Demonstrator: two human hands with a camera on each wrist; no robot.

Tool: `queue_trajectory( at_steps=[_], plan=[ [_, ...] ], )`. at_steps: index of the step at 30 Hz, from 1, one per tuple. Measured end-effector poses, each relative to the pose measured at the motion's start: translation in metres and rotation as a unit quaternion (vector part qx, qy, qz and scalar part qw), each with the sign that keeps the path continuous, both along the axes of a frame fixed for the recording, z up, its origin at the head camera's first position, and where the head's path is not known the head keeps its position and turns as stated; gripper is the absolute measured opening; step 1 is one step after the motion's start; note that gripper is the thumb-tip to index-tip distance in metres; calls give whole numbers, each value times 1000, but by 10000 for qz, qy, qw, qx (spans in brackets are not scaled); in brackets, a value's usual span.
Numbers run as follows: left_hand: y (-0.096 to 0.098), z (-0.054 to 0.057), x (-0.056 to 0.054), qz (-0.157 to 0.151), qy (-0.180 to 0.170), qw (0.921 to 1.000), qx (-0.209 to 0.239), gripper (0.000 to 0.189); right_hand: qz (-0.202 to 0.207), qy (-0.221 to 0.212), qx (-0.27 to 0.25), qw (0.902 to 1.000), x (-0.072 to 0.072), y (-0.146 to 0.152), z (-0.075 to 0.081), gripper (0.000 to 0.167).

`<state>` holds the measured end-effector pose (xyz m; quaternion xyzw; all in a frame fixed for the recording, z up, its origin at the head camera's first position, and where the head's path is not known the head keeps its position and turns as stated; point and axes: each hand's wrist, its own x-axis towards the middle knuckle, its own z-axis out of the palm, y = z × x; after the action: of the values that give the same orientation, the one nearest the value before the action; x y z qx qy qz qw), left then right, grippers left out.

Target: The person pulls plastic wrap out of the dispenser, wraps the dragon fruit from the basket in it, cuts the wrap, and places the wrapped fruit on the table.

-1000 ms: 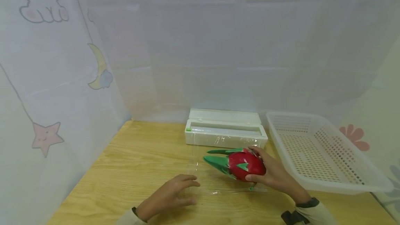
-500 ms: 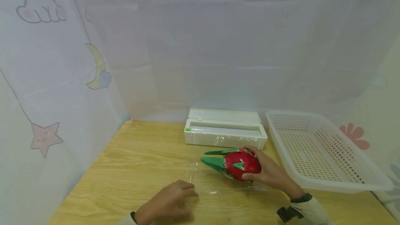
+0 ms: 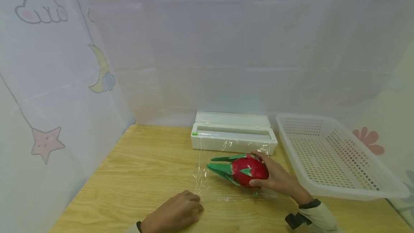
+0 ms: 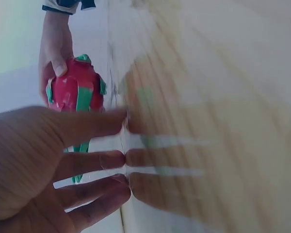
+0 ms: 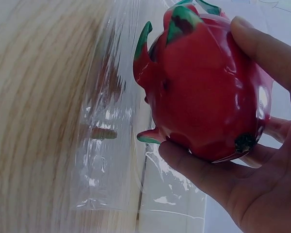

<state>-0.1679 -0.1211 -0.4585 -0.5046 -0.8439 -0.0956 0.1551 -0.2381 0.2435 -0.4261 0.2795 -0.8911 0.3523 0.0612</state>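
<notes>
Holding dragon fruit over cling film, right grip curled round it, left grip spread and touching worktop; film might bunch up, stick to itself if fruit drags across, imo

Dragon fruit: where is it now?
In the head view, below and just right of centre: the dragon fruit is held in the right hand over the clear film, in front of the white box.

Pale, cartoon-printed walls flank a wooden table.
</notes>
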Motion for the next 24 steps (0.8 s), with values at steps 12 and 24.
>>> queue_trajectory(
  at_steps=[12, 24],
  plan=[
    [0, -3, -3, 676, -610, 9958, -17, 24, 8, -394, 56, 9992, -1, -4, -2, 89],
    [7, -1, -9, 816, -208, 9963, -147, 27, 236, -442, 171, 9986, -5, -9, 1, 96]
  ],
)
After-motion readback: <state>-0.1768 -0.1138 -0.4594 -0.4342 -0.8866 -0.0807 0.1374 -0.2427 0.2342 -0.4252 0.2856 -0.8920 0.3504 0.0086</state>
